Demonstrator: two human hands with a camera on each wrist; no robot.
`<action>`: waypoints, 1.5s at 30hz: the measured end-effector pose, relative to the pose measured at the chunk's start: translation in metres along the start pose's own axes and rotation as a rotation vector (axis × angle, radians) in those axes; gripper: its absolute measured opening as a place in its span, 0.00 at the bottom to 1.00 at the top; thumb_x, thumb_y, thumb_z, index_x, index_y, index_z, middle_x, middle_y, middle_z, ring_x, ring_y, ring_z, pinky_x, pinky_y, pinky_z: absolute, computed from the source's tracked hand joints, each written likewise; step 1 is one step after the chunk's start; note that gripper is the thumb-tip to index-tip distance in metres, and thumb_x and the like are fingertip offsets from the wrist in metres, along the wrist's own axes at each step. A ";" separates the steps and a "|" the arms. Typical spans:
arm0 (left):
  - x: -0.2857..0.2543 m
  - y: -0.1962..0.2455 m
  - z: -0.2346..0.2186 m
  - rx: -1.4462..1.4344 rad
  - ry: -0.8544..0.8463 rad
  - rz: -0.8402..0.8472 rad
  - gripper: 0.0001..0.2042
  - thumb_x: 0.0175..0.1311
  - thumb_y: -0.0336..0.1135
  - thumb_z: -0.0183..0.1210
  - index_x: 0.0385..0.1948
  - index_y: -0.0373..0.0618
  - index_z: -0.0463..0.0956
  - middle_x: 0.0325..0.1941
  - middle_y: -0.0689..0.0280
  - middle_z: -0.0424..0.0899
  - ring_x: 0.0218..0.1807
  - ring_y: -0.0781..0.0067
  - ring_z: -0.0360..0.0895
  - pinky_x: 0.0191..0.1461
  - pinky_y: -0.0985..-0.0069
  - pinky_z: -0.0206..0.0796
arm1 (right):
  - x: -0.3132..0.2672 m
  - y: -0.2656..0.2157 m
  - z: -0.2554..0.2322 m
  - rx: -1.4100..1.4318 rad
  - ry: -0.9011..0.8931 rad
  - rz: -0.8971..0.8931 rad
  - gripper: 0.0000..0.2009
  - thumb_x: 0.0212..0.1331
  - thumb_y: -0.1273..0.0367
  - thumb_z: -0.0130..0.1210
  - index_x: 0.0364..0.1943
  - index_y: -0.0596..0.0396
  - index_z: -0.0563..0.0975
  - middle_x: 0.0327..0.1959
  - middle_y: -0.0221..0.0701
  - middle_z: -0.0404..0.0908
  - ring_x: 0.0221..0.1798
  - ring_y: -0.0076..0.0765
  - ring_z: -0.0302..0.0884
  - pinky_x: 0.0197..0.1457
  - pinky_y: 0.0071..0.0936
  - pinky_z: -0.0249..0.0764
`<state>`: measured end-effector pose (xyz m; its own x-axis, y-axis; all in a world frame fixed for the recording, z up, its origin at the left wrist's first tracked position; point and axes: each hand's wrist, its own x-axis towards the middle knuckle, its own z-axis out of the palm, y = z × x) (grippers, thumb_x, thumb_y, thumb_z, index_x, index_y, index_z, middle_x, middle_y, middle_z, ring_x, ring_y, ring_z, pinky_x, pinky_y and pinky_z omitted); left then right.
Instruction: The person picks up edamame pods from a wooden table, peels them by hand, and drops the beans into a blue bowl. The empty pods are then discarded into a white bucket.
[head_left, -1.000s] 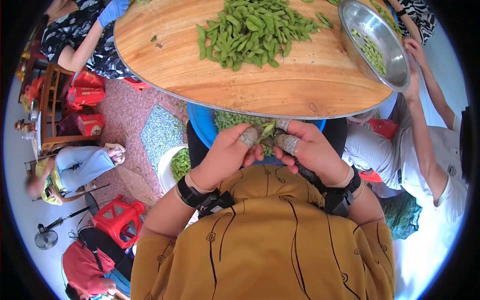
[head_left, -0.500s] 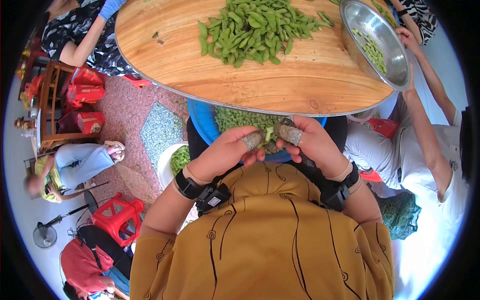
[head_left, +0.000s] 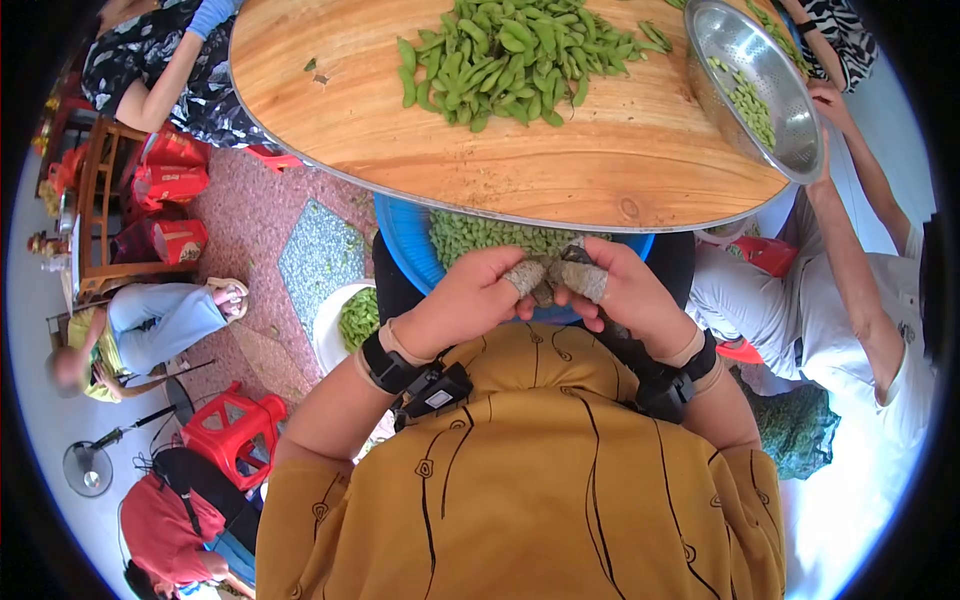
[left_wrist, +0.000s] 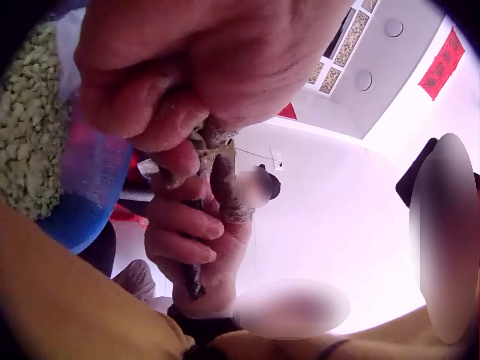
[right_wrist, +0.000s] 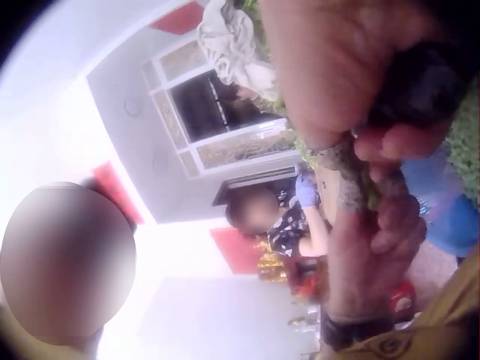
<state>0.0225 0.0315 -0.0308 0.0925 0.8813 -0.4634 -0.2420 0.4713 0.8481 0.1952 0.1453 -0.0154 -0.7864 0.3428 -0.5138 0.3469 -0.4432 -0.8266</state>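
Note:
My left hand (head_left: pixel 470 300) and right hand (head_left: pixel 637 295) meet over a blue basin (head_left: pixel 398 262) of shelled green beans (head_left: pixel 490 237). Both thumbs are wrapped in greyish, soiled tape. Between the fingertips a bit of green pod (right_wrist: pixel 367 180) shows in the right wrist view, pinched from both sides and mostly hidden. A dark, slender object (left_wrist: pixel 195 281) lies along my right palm under curled fingers; I cannot tell what it is. Ahead, a heap of green soybean pods (head_left: pixel 520 65) lies on the wooden table (head_left: pixel 330 130).
The table's rim runs just beyond my hands. A metal colander (head_left: pixel 800 120) with shelled beans tilts at its right edge. Left of my lap stands a white bucket (head_left: pixel 328 330) of green pods. People sit on both sides; a red stool (head_left: pixel 235 435) is at the lower left.
The green pod, plainly visible between the thumbs a second and half a second ago, is now mostly covered. My fingertips have come together, the left hand shifting slightly right.

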 end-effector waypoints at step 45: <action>0.026 -0.045 -0.009 0.802 0.020 0.363 0.11 0.50 0.23 0.47 0.31 0.38 0.78 0.22 0.56 0.80 0.25 0.54 0.76 0.29 0.66 0.67 | 0.012 0.039 -0.004 -0.610 0.103 -0.135 0.08 0.50 0.70 0.56 0.27 0.63 0.74 0.22 0.40 0.76 0.24 0.30 0.77 0.27 0.28 0.71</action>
<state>0.0270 0.0334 -0.0833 0.1230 0.9841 -0.1285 0.4991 0.0506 0.8651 0.2012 0.1356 -0.0553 -0.8010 0.4540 -0.3904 0.5008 0.1506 -0.8523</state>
